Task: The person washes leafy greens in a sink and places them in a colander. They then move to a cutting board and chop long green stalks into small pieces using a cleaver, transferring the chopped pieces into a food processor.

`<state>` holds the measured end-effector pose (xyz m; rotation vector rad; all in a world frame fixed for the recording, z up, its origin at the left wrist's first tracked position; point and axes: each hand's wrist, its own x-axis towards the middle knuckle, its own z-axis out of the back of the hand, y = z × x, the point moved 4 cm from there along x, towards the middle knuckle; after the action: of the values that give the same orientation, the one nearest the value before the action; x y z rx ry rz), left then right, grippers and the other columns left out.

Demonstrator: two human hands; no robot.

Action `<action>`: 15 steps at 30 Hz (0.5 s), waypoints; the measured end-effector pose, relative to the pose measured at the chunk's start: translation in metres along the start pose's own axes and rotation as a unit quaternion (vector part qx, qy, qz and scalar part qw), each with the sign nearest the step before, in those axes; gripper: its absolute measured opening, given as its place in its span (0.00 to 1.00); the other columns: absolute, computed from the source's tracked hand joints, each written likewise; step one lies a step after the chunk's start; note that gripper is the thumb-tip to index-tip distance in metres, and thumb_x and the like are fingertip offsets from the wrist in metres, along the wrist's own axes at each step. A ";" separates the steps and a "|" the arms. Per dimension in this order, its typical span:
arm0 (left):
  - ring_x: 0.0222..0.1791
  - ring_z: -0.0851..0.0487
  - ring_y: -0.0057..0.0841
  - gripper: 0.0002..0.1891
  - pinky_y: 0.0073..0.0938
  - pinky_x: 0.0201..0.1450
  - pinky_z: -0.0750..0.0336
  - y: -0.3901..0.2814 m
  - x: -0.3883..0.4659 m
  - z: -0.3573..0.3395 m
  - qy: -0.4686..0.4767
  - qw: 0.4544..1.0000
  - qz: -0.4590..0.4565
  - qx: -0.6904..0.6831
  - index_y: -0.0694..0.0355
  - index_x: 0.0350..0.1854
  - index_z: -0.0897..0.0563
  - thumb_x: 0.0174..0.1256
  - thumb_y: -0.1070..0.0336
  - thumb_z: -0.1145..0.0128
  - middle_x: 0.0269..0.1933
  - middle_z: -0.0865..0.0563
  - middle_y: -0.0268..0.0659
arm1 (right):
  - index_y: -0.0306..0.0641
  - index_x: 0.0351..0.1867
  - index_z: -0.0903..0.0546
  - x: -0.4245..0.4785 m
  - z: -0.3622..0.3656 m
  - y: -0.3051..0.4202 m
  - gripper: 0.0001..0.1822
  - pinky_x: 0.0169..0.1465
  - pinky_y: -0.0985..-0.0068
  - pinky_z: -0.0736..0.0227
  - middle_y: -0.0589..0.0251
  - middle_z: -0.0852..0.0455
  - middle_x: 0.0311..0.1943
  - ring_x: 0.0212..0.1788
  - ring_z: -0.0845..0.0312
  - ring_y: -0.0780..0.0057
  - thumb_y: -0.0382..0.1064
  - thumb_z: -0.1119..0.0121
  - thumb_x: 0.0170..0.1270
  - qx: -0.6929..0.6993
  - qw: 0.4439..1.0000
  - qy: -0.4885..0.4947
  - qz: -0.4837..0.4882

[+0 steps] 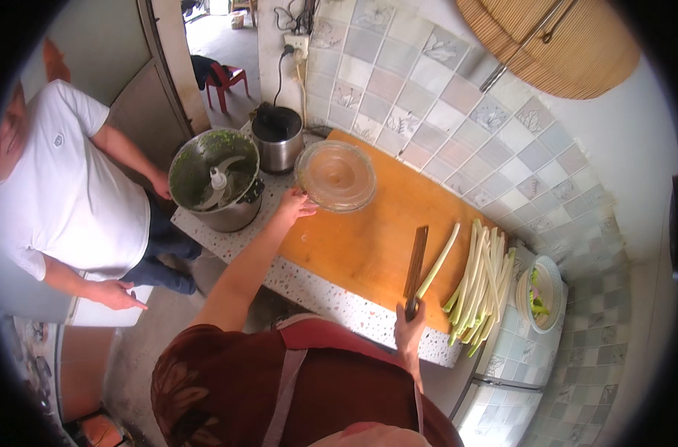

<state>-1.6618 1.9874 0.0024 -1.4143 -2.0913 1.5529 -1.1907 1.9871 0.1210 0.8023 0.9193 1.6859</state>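
Observation:
My left hand (297, 207) is at the near-left rim of a round, clear plastic lid (339, 173), thumb and fingers at its edge. The lid is over the far-left end of an orange-brown wooden board (361, 251). In my right hand (410, 329) is the dark handle of a knife (416, 262), its blade pointing away from me above the board. One pale stalk (440, 258) lies just right of the blade. Farther right is a bundle of long, pale green vegetable stalks (481, 285), reaching over the board's right edge.
A steel food-processor bowl (227, 215) with blades and green residue stands left, beside its motor base (278, 148). A co-worker in a white shirt (81, 179) stands beyond it, one hand near the bowl. A basket of vegetables (540, 293) sits right; a tiled wall (428, 106) rises behind.

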 end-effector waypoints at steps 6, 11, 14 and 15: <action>0.40 0.11 0.38 0.10 0.44 0.42 0.13 -0.014 0.050 0.005 -0.047 0.998 -0.018 -0.032 0.62 0.48 0.26 0.76 0.60 0.44 0.46 0.15 0.43 | 0.31 0.56 0.29 -0.050 0.004 0.026 0.17 0.26 0.79 0.37 0.68 0.25 0.24 0.22 0.33 0.83 0.32 0.39 0.68 0.180 0.982 -0.060 0.024; 0.26 0.21 0.23 0.15 0.28 0.25 0.24 0.000 -0.011 0.000 -0.140 0.975 -0.096 0.141 0.61 0.42 0.24 0.69 0.55 0.36 0.32 0.18 0.35 | 0.29 0.55 0.27 -0.048 -0.024 -0.010 0.15 0.24 0.78 0.39 0.71 0.26 0.24 0.22 0.35 0.83 0.32 0.42 0.70 0.180 0.977 -0.115 -0.009; 0.47 0.17 0.28 0.24 0.34 0.49 0.19 0.031 -0.098 -0.017 -0.146 0.955 -0.214 0.143 0.65 0.59 0.29 0.66 0.62 0.34 0.46 0.16 0.41 | 0.28 0.52 0.23 -0.053 -0.042 0.005 0.15 0.22 0.81 0.45 0.70 0.26 0.23 0.20 0.39 0.85 0.39 0.40 0.74 0.234 0.967 -0.088 -0.049; 0.49 0.15 0.30 0.24 0.33 0.52 0.19 0.050 -0.114 0.005 -0.131 0.949 -0.269 0.100 0.64 0.60 0.28 0.67 0.64 0.35 0.49 0.15 0.41 | 0.28 0.51 0.22 -0.052 -0.052 -0.005 0.16 0.21 0.81 0.45 0.70 0.26 0.23 0.19 0.39 0.86 0.41 0.40 0.74 0.226 0.970 -0.085 -0.040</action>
<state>-1.5748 1.8976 0.0019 -0.5209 -2.1310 1.7072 -1.2185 1.9276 0.0876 1.1748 1.2179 1.3268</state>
